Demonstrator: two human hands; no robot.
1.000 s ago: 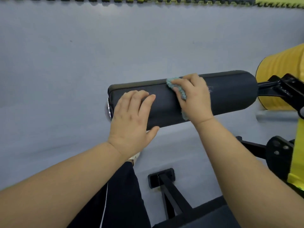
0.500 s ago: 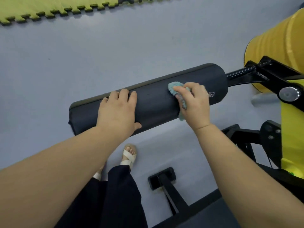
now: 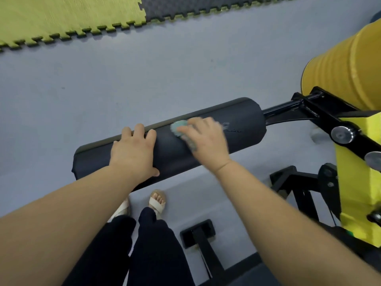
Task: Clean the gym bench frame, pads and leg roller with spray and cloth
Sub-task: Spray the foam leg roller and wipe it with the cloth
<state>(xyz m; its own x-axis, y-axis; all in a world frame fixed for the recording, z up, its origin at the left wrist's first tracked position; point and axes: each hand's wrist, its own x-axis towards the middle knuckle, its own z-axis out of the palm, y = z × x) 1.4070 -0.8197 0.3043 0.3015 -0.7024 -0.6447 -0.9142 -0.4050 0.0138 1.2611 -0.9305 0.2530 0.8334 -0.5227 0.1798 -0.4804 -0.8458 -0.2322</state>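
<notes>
Black padded leg roller (image 3: 169, 150) sits horizontal on its black support arm (image 3: 288, 111), out over the grey floor (image 3: 144, 75), left of the yellow bench upright (image 3: 354, 182). Step in hand: wiping the roller

Teal cloth (image 3: 179, 125) is bunched under the right hand (image 3: 206, 141), on the top face right of mid-length. Its fingers are curled over the cloth, pressing it to the pad; the hand is motion-blurred, so exact grip unclear

Left hand (image 3: 134, 153) lies flat on the roller just beside it, fingers together over the top, thumb spread down the near side. Looks like a brace against spin

Can't tell if the ends or underside are done. Next move likely calls for turning the roller with the left hand, or running the cloth out to either end under steady pressure

No spray bottle in view. Yellow ribbed pad (image 3: 340, 69) beyond the arm, black frame foot (image 3: 198, 232) near the sandalled feet (image 3: 157, 201)
</notes>
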